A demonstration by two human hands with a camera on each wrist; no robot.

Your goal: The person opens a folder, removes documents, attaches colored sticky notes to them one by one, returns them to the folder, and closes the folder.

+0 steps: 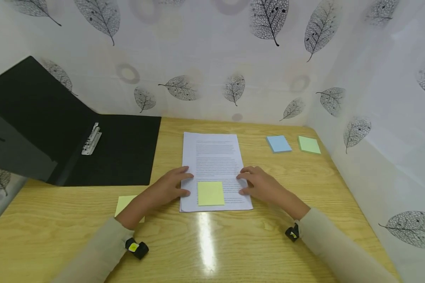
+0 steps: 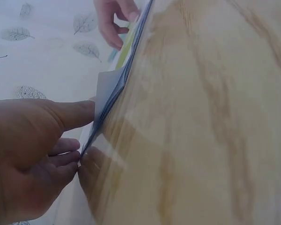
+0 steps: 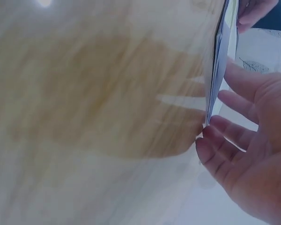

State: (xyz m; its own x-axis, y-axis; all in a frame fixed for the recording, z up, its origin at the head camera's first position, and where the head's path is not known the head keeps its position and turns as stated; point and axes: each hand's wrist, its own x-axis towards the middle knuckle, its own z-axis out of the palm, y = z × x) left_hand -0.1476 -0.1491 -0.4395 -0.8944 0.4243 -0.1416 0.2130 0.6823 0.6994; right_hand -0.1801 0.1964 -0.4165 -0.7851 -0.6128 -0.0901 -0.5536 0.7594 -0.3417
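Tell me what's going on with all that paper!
A person's left hand and right hand touch opposite sides of a stack of papers on the wooden table. A yellow sticky note lies on the printed top sheet, towards the near edge. The black folder on the left is open. A blue pad and a green pad lie towards the far right.

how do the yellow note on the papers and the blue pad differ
The yellow note is pale yellow; the blue pad is light blue. The yellow note lies on the paper stack, the blue pad on the table. The yellow note looks flat; the blue pad shows thickness. Both look squarish and blank.
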